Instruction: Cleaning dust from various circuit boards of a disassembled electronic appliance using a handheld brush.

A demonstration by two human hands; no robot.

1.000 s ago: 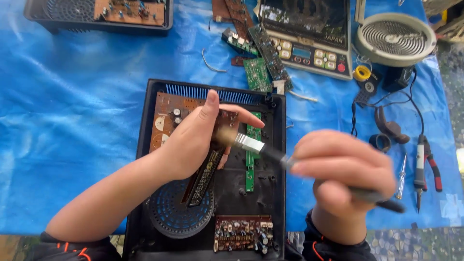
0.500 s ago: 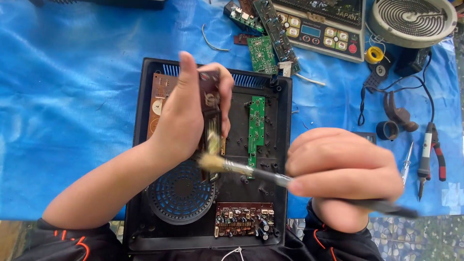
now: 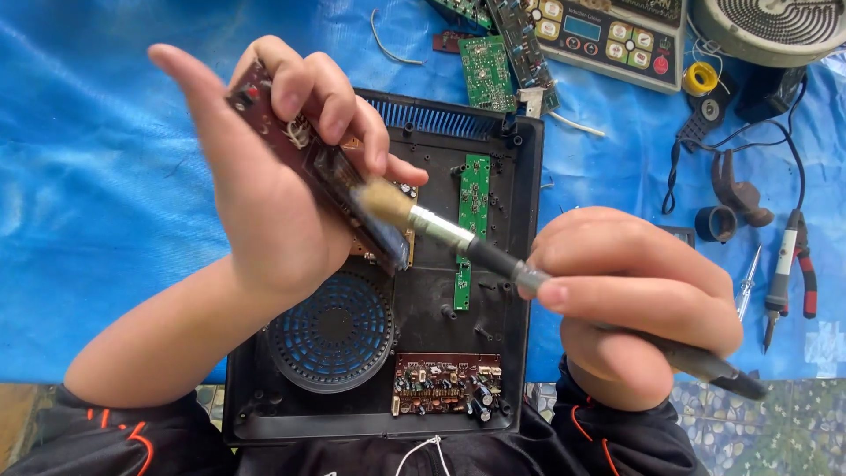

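Blue-tarped table [image 3: 106, 176]: my left hand [image 3: 264, 203] grips the board [image 3: 326, 172] tilted, right hand [image 3: 634, 304] pinching the brush [image 3: 441, 231]; strokes are best kept light, along its length.

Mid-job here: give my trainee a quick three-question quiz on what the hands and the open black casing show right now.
1. True or false: the left hand holds the brown circuit board lifted above the black casing.
2. What do the bristles of the brush in the right hand touch? A) brown circuit board B) round blue fan grille C) green strip board
3. Which board lies at the casing's near edge?

Key: 1 true. 2 A. 3 The small component board.
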